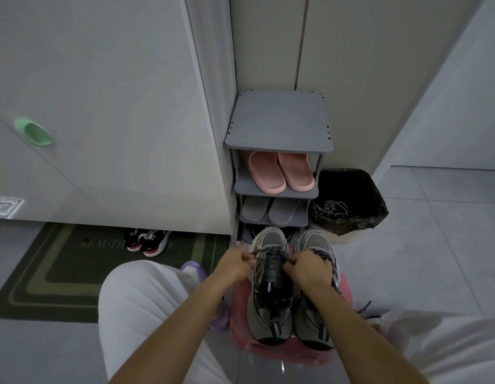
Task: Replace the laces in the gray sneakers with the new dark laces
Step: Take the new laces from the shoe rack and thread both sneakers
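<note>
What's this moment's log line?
phase: lacing | left hand: pinches dark lace | right hand: pinches dark lace | gray sneaker: on pink stool, between hands

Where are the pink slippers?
In the head view, the pink slippers sit on the gray shoe rack just under its top shelf, above the gray slippers and left of the black-lined bin.

There are two gray sneakers (271, 239), two pink slippers (268, 170), two gray slippers (254, 209) and two black-and-red sneakers (148, 241). There is one shoe rack (278, 120), one bin (351, 189) and one doormat (47, 273). Two hands show: left hand (236, 263), right hand (307, 268). The dark laces (271, 252) overlap too much to count.
</note>
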Demonstrator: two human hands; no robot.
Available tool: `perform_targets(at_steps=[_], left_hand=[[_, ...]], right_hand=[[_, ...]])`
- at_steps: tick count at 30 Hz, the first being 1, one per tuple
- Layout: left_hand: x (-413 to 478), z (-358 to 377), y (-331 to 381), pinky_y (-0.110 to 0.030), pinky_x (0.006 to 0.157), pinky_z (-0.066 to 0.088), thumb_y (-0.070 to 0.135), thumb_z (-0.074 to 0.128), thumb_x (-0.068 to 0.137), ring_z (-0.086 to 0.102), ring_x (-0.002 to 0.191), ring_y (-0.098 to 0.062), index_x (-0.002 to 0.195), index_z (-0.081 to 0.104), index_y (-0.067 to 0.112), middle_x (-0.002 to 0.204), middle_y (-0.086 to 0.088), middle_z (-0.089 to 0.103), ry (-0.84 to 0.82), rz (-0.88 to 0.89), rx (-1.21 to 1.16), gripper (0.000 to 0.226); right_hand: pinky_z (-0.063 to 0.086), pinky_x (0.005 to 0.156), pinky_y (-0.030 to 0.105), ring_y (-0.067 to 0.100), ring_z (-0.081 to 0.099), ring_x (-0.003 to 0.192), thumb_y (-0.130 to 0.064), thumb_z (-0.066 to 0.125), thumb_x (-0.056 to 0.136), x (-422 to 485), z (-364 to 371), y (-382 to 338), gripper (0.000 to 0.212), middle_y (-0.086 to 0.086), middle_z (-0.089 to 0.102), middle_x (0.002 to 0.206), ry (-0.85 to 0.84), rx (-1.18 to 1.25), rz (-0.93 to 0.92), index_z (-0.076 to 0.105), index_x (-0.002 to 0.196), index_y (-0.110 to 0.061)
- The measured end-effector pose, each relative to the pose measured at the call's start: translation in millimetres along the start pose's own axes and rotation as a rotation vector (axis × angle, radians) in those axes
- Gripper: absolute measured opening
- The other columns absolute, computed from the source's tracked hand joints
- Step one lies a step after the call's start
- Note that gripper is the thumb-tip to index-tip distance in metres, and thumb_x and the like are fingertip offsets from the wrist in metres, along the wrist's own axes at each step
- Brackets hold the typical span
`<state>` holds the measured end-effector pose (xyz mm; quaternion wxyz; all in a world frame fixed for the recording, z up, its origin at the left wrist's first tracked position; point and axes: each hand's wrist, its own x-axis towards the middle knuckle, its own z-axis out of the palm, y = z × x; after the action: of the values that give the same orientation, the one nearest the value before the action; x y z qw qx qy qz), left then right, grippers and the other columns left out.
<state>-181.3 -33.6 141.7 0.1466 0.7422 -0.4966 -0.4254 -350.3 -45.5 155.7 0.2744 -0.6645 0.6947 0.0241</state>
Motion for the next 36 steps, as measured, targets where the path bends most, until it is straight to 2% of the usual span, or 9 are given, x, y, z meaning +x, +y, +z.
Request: perform_targets(at_steps=[8, 12, 15, 19, 23, 26, 28, 33, 36], left_hand=[[7, 5, 13, -0.038, 0.082, 0.050, 0.011, 0.054, 0.091, 0.057, 0.080, -0.020, 0.080, 0.060, 0.010, 0.087, -0.012, 0.061, -0.076, -0.022, -0.015, 0.013], [13, 7, 16, -0.030, 0.085, 0.043, 0.024, 0.049, 0.095, 0.057, 0.105, -0.026, 0.116, 0.053, 0.011, 0.113, -0.009, 0.059, -0.049, 0.026, 0.158, 0.026], [15, 8, 17, -0.031, 0.087, 0.044, 0.023, 0.046, 0.096, 0.057, 0.107, -0.028, 0.108, 0.054, 0.009, 0.115, -0.012, 0.060, -0.089, 0.042, 0.202, 0.020], [19, 4, 19, -0.034, 0.075, 0.046, 0.021, 0.048, 0.094, 0.060, 0.090, -0.032, 0.073, 0.053, 0.008, 0.088, -0.020, 0.060, -0.124, 0.041, 0.201, 0.025], [20, -11, 30, -0.020, 0.048, 0.030, 0.024, 0.050, 0.095, 0.037, 0.054, -0.010, 0.057, 0.042, 0.014, 0.060, -0.001, 0.041, -0.156, 0.064, 0.039, 0.040], [21, -25, 38, -0.023, 0.054, 0.032, 0.030, 0.048, 0.097, 0.042, 0.058, -0.012, 0.065, 0.049, 0.012, 0.064, -0.003, 0.046, -0.130, 0.148, -0.050, 0.037], [20, -37, 39, -0.027, 0.064, 0.036, 0.034, 0.047, 0.098, 0.047, 0.067, -0.016, 0.074, 0.054, 0.010, 0.073, -0.008, 0.051, -0.079, 0.190, -0.131, 0.034], [22, -56, 39, -0.033, 0.080, 0.045, 0.030, 0.049, 0.097, 0.053, 0.075, -0.013, 0.075, 0.055, 0.018, 0.076, 0.001, 0.058, -0.028, 0.204, -0.381, 0.025], [24, -55, 34, -0.024, 0.071, 0.044, 0.024, 0.052, 0.096, 0.051, 0.068, -0.007, 0.078, 0.055, 0.019, 0.074, 0.003, 0.057, -0.046, 0.168, -0.433, 0.019]], right_hand=[[0.030, 0.100, 0.039, 0.021, 0.061, 0.093, -0.039, 0.050, 0.088, 0, -3, 0, 0.025, 0.000, 0.068, 0.089, -0.046, -0.011, -0.033, 0.069, 0.085, -0.023], [0.031, 0.099, 0.040, 0.019, 0.061, 0.096, -0.045, 0.049, 0.087, 2, -4, 1, 0.031, 0.000, 0.069, 0.093, -0.085, -0.015, -0.043, 0.069, 0.095, -0.023], [0.032, 0.097, 0.040, 0.020, 0.059, 0.097, -0.045, 0.048, 0.088, 4, -7, 0, 0.032, 0.000, 0.067, 0.096, -0.119, -0.038, -0.055, 0.068, 0.095, -0.021], [0.037, 0.095, 0.039, 0.023, 0.059, 0.101, -0.034, 0.046, 0.091, 7, -10, -8, 0.026, 0.002, 0.063, 0.102, -0.059, 0.018, -0.057, 0.065, 0.100, -0.020], [0.043, 0.098, 0.040, 0.029, 0.054, 0.110, -0.012, 0.045, 0.089, 18, -8, -27, 0.033, 0.010, 0.051, 0.118, -0.080, 0.056, -0.217, 0.060, 0.117, -0.018], [0.042, 0.082, 0.031, 0.026, 0.050, 0.095, -0.011, 0.047, 0.090, 22, -11, -43, 0.013, 0.009, 0.048, 0.098, -0.133, 0.108, -0.311, 0.060, 0.091, -0.015], [0.034, 0.061, 0.026, 0.019, 0.044, 0.076, -0.016, 0.052, 0.089, 24, -18, -51, 0.028, 0.007, 0.043, 0.075, -0.090, 0.215, -0.313, 0.043, 0.062, -0.019], [0.039, 0.057, 0.023, 0.010, 0.046, 0.059, -0.010, 0.064, 0.079, 26, -48, -60, 0.020, -0.003, 0.051, 0.061, -0.020, 0.752, -0.138, 0.055, 0.063, -0.018], [0.037, 0.056, 0.021, 0.009, 0.042, 0.057, -0.008, 0.065, 0.081, 24, -64, -61, 0.025, -0.002, 0.048, 0.060, 0.036, 0.909, -0.120, 0.053, 0.061, -0.017]])
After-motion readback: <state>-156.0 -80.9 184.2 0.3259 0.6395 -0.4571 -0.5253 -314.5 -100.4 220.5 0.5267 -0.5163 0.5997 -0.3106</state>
